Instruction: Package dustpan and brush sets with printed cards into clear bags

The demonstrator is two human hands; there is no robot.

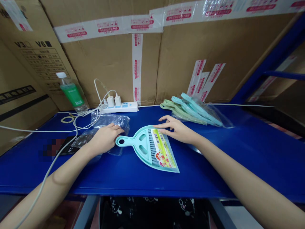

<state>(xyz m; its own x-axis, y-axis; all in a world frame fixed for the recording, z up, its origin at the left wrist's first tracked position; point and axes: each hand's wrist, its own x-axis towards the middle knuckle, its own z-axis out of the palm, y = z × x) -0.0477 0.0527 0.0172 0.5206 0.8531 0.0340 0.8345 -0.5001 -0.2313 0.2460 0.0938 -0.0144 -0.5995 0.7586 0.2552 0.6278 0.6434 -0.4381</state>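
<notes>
A light-blue dustpan [140, 159] lies on the blue tabletop with its handle to the left. A matching small brush [143, 143] is nested in it, with a colourful card label [164, 149] across the bristles. My left hand [105, 138] is at the handle's end, over clear plastic wrapping [124, 122]. Its fingers are curled together, and what they hold is hidden. My right hand [177, 128] reaches to the pan's far edge. Its fingers are apart, with fingertips at the rim and label.
Bagged green and blue dustpan sets [193, 109] lie at the back right. A white power strip [124, 107] with chargers, a bottle [72, 92], a beaded bracelet [67, 119] and a black phone [69, 145] are left. A white cable [51, 165] crosses my left forearm. Cardboard [114, 60] stands behind.
</notes>
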